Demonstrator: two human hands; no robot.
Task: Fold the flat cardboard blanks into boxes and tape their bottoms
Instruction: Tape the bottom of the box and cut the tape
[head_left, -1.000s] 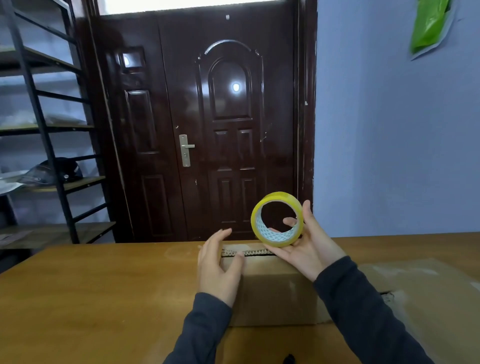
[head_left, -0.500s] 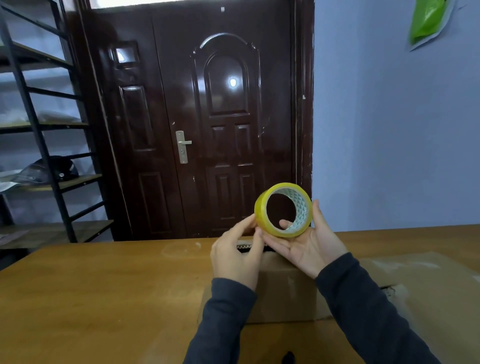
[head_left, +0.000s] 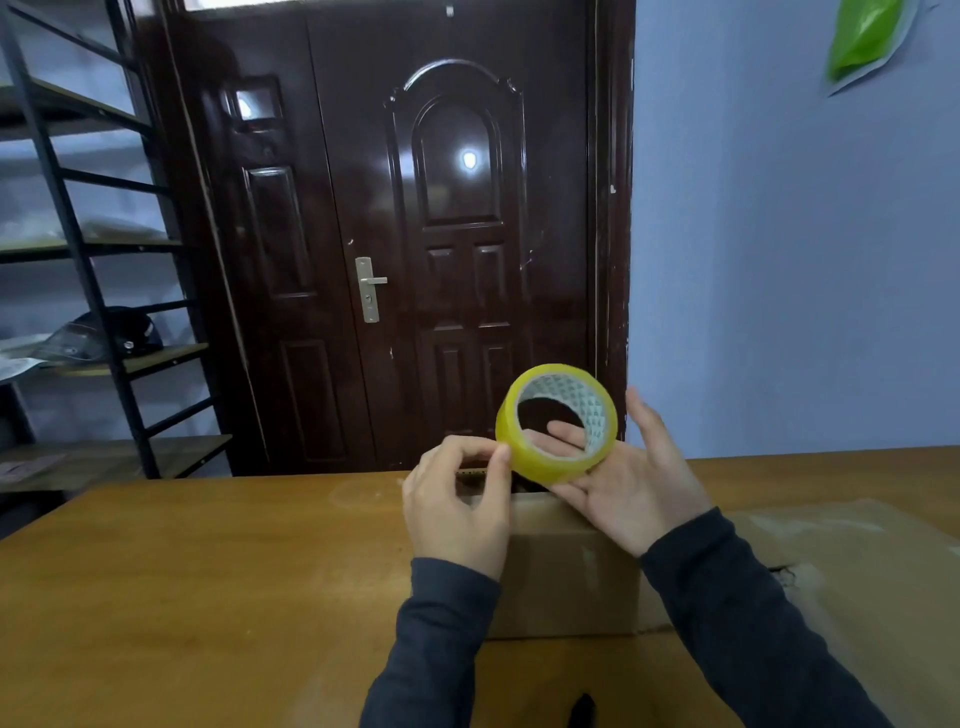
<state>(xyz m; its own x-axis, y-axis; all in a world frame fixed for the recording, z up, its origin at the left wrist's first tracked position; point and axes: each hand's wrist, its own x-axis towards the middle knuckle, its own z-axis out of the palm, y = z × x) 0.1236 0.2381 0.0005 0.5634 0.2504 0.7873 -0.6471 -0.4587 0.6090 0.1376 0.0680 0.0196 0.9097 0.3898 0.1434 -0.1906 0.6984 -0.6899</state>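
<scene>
**Cardboard box folded up, no tape on it yet**

Brown cardboard fills the near middle of the wooden table (head_left: 208, 571). One box (head_left: 566, 582) stands there already folded up, between the person's two dark sleeves. A small dark thing at the near edge is too cut off to identify. Just right of the box lies a flat cardboard blank (head_left: 857, 571), not folded yet.

I can see no tape across the box's upper face, where a dark gap shows at the far edge behind the hands. So I judge the folding of this box to be finished and the taping only now beginning. The blank beside it is still wholly to do.

Above the box's far edge, the right hand (head_left: 634, 478) lies palm up and holds the tape roll (head_left: 540, 462). One finger passes through the core, the others sit beneath the roll, and the thumb stands clear to the right. The left hand (head_left: 457, 499) has curled fingers, with its thumb tip against the roll's outer band. It looks to be hunting for the loose end, though I cannot tell whether it has caught any.

The roll is clear yellow and thick, with a white patterned core, and it is held in the air tilted towards the person.

Beyond the table are a dark glossy door (head_left: 457, 234), a black shelf rack (head_left: 104, 260) at left and a green bag (head_left: 862, 36) on the blue wall.
</scene>
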